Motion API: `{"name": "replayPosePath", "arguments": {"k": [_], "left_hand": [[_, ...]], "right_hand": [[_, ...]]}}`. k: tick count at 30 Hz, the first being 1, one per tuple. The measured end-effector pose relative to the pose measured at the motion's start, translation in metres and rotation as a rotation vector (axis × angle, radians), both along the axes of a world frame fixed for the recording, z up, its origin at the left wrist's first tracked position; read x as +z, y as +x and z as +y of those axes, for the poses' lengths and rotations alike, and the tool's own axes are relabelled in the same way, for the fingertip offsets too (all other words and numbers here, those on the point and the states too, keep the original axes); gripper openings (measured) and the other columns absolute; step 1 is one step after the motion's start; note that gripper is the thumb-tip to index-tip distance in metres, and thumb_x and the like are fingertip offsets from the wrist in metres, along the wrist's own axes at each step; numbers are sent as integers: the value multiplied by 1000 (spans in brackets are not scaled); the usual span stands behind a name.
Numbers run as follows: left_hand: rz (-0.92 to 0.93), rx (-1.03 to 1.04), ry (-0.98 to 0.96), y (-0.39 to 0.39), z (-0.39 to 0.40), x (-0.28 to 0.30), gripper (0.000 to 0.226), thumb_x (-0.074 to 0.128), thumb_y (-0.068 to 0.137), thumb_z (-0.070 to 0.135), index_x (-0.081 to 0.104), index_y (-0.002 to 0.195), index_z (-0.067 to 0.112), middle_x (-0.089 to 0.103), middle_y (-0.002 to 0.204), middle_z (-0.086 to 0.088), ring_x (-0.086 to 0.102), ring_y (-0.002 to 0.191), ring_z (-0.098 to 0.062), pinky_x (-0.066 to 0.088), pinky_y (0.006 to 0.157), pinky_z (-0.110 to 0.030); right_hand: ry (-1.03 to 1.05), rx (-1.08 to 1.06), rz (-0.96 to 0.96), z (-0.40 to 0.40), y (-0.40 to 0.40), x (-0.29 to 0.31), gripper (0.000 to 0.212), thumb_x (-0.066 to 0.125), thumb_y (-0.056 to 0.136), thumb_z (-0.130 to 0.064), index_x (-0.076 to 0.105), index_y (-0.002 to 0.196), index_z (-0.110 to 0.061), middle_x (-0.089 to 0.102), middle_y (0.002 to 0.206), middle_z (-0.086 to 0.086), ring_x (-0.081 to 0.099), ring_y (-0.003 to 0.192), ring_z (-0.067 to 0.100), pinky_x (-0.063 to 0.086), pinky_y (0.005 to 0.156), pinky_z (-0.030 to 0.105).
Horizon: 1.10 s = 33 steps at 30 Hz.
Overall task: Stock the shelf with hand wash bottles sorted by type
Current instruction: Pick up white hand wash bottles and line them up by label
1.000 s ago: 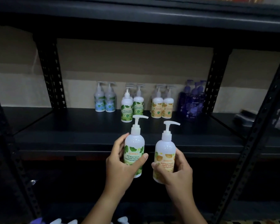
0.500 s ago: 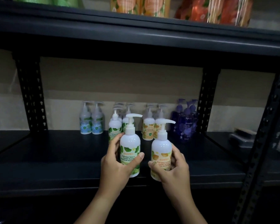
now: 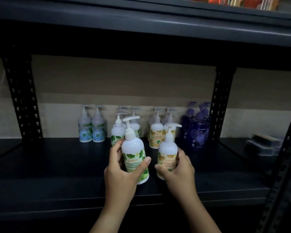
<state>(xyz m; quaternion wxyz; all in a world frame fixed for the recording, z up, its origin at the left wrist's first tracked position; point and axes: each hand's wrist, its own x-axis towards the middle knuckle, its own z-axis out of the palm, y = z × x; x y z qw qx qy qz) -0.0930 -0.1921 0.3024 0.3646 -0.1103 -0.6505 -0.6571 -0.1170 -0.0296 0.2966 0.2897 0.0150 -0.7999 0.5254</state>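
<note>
The left hand [image 3: 120,172] grasps a green bottle [image 3: 135,158]. At its 3 o'clock, the right hand [image 3: 178,170] grasps an orange bottle [image 3: 167,153] above the shelf [image 3: 57,165].

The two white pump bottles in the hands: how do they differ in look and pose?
The white pump bottle with the green leaf label, gripped by the left hand, tilts left; the white pump bottle with the orange fruit label, gripped by the right hand, stands nearly upright. The green-labelled one's pump head sits higher. Both share shape, white body and right-pointing nozzles.
</note>
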Motion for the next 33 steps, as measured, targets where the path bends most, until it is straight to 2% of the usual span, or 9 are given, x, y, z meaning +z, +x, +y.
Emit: {"name": "replayPosePath", "arguments": {"k": [2,6,12,16,22,33], "left_hand": [[-3,-2,18,-2,0,0,73,90,59,44,54,122,52,68,115,35,69,104,5,54,84,-15],[-13,-15,51,-4,1,0,72,90,58,46,54,120,54,69,115,34,70,103,4,55,86,-25],[-42,-36,75,-5,2,-4,73,92,58,41,54,117,63,71,117,26,72,105,-3,59,91,-39],[-63,-46,84,-6,3,-5,75,92,58,40,54,118,62,73,116,25,73,104,-4,58,88,-35],[-89,-31,130,-5,2,-2,75,91,60,37,58,127,38,74,112,21,74,98,-3,59,84,-32],[-115,-30,171,-5,1,-1,75,91,60,36,58,127,37,76,110,18,75,97,-6,59,86,-36]], "right_hand": [[43,-32,-32,-1,-13,3,77,91,71,-21,53,138,-22,56,117,1,57,103,15,44,83,23],[94,-93,-100,-4,-40,3,67,90,71,-25,56,128,-18,59,113,5,60,106,26,54,89,41],[36,-89,-199,-8,-71,8,53,87,76,-14,58,121,-11,65,115,9,62,92,20,48,76,25],[21,-102,-258,-14,-89,10,53,85,79,-16,54,123,-11,68,116,13,67,95,26,54,80,31],[73,-127,-290,-21,-102,13,52,83,81,-19,50,120,-8,65,117,18,66,102,35,57,90,43],[140,-128,-309,-22,-104,12,55,80,85,-22,47,127,-8,64,121,18,64,107,35,51,88,35]]}}
